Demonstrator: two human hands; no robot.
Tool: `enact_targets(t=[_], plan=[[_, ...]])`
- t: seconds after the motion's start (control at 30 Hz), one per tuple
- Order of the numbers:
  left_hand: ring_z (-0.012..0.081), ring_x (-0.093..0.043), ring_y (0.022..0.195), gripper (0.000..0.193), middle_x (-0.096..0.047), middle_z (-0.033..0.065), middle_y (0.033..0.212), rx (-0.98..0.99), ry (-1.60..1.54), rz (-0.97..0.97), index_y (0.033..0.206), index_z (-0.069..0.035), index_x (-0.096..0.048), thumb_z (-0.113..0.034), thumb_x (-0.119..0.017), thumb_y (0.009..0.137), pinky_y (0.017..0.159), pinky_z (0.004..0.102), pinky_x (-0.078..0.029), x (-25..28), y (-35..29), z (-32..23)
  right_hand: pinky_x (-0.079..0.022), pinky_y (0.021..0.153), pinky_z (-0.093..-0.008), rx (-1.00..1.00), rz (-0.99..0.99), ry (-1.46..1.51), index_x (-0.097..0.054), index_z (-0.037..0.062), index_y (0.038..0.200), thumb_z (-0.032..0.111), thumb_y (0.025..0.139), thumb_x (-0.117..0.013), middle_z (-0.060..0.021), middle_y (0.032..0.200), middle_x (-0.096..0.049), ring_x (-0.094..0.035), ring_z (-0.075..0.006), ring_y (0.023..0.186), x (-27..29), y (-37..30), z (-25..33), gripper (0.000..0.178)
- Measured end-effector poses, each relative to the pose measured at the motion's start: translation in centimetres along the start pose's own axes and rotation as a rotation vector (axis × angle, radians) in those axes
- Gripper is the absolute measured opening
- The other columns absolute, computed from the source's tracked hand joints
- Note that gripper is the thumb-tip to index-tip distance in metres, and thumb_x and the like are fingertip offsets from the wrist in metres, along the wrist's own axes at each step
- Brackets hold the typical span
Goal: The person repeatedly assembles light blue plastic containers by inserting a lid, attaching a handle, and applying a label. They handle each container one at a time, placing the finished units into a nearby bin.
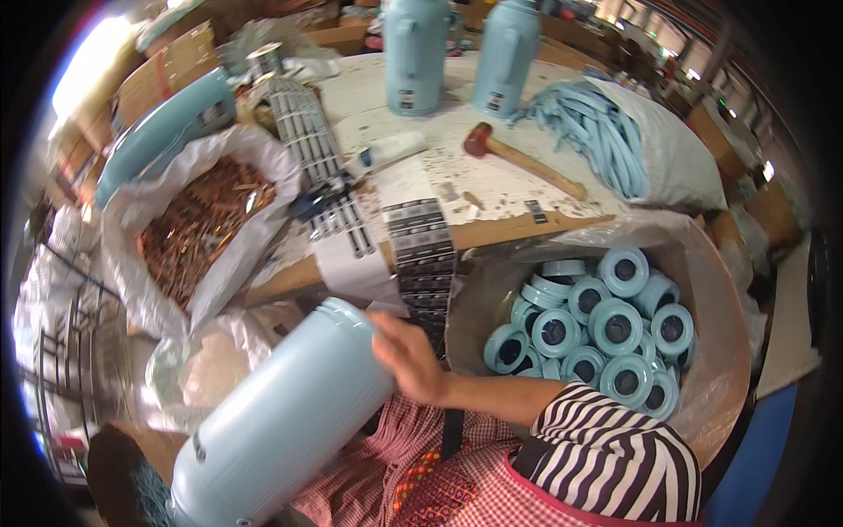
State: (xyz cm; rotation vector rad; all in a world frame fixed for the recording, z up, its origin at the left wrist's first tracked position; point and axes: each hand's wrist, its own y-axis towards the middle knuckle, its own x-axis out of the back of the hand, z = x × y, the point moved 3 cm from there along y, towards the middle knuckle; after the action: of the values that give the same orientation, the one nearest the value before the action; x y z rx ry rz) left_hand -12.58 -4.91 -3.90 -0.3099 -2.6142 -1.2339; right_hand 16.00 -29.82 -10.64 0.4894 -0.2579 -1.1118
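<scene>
A large light blue flask shell (pixel 281 422) lies tilted across my lap, its open rim pointing up and to the right. My right hand (pixel 408 358), on a black-and-white striped sleeve, is at that rim and touches it; the hand is blurred, so I cannot make out its grip. My left hand is not in view. To the right of the hand, a big sack (pixel 724 299) holds several light blue ring caps (pixel 606 329).
The worktable (pixel 492 233) ahead carries a wooden mallet (pixel 518 158), two upright blue flasks (pixel 414 53) (pixel 507 57), a strip of black labels (pixel 426 255), a white tube (pixel 386 151) and a bag of blue straps (pixel 597 132). A bag of copper-coloured parts (pixel 202 224) sits to the left.
</scene>
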Motion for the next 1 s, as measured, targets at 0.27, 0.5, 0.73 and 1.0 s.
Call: enact_targets(t=[0.27,0.5,0.73,1.0], plan=[[0.0453,-0.064,0.098,0.036,-0.064,0.0238,0.108,-0.208,-0.083,0.222,0.095,-0.007,-0.053,-0.027,-0.073,0.074,0.085,0.0539,-0.053,-1.2,3.1,-3.7,-0.054,0.067,-0.0323,-0.355,0.523,-0.350,-0.070,0.0031,0.086,0.028,0.092,-0.070,-0.0072,0.078,-0.069,-0.067,-0.0172,0.072,7.7,-1.6,-6.9,0.025],[0.0518,-0.064,0.093,0.033,-0.065,0.0265,0.101,-0.305,-0.331,0.599,0.082,-0.011,-0.053,-0.023,-0.080,0.066,0.080,0.0581,-0.054,-3.0,3.6,-6.3,-0.053,0.083,-0.0467,-0.227,-0.970,-1.961,-0.069,0.0042,0.105,0.018,0.090,-0.063,-0.0165,0.106,-0.069,-0.065,-0.0322,0.104,50.7,9.0,8.5,0.021],[0.0534,-0.064,0.097,0.041,-0.064,0.0261,0.101,-0.431,-0.432,0.776,0.082,-0.014,-0.045,-0.016,-0.084,0.067,0.080,0.0612,-0.055,-7.5,1.2,-8.8,-0.053,0.090,-0.0449,-0.538,-0.277,-2.250,-0.068,0.0022,0.111,0.005,0.084,-0.060,-0.0172,0.113,-0.064,-0.061,-0.0335,0.111,56.0,9.1,6.0,0.028],[0.0510,-0.064,0.093,0.048,-0.063,0.0245,0.098,-0.456,-0.492,0.775,0.094,-0.017,-0.044,-0.016,-0.084,0.067,0.081,0.0628,-0.055,-6.0,0.4,-8.8,-0.052,0.090,-0.0492,-0.800,-0.371,-2.002,-0.061,0.0109,0.125,0.006,0.089,-0.057,-0.0215,0.114,-0.068,-0.065,-0.0405,0.108,54.4,7.6,8.1,0.037]])
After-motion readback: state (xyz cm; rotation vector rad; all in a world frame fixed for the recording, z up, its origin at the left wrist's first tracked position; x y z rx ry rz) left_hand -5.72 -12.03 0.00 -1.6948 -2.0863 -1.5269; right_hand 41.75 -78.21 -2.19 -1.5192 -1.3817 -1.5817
